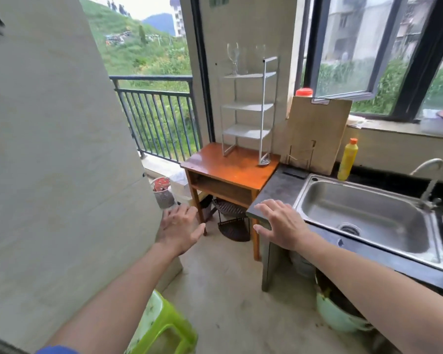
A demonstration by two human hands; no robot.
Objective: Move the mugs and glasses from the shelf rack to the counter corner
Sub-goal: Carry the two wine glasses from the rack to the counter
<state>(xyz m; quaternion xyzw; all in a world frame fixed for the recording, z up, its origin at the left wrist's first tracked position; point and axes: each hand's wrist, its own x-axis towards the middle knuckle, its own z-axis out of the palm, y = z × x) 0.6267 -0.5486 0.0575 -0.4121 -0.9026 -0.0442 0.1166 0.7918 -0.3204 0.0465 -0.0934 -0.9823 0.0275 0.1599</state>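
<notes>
Both hands are stretched forward with the fingers straight and spread, and they hold nothing. The left hand point(180, 224) hangs in the air at about 7 o'clock from the wooden table point(230, 169). The right hand point(279, 223) is over the near edge of the dark counter point(271, 192), at 9 o'clock from the steel sink point(368, 213); it is not possible to tell if it touches the counter.

The white shelf rack point(248, 107) stands upright on the far part of the wooden table, at 12 o'clock from the hands and well apart from them. On its top shelf stands a wine glass point(233, 56), upright, and at 3 o'clock from it a second glass point(261, 51) shows only faintly against the wall.

A cutting board point(317, 131) leans on the wall at 3 o'clock from the rack, with a yellow bottle point(347, 159) just beside it. A green stool point(164, 325) is at 6 o'clock, near the left forearm.
</notes>
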